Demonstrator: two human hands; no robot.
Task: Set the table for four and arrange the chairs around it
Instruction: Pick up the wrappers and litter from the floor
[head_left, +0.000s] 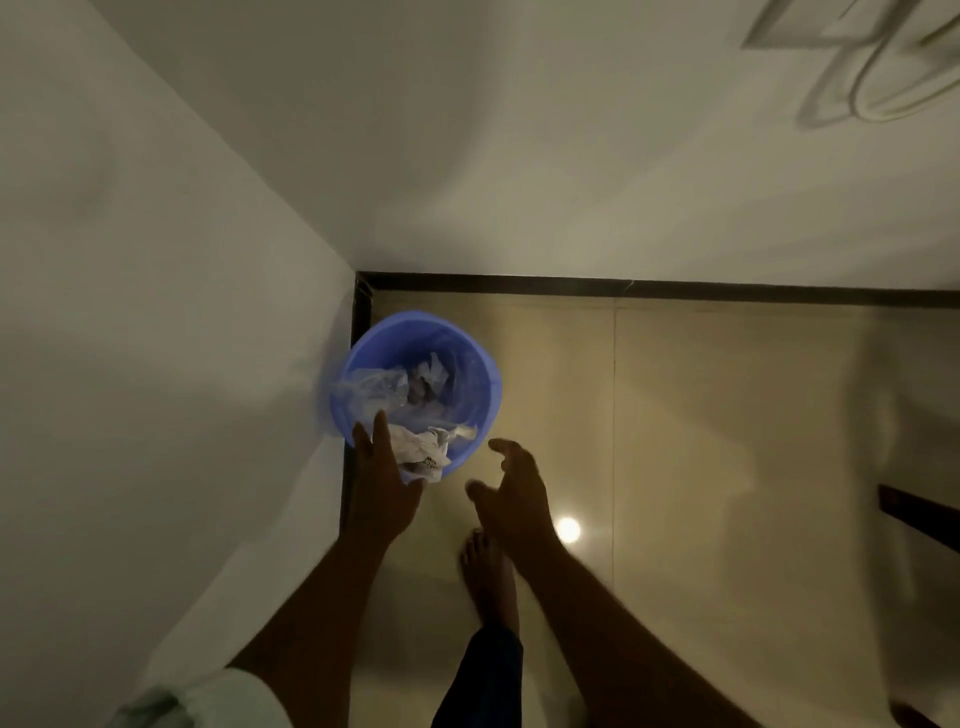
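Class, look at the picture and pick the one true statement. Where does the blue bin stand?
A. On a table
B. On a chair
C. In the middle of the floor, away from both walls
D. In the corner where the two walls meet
D: the blue bin stands on the floor in the corner, against the left wall and near the dark skirting of the far wall.

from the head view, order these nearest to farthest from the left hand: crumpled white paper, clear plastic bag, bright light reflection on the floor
From the left hand:
1. crumpled white paper, beside its fingers at the blue bin's near rim
2. clear plastic bag, inside the bin
3. light reflection, floor, far right
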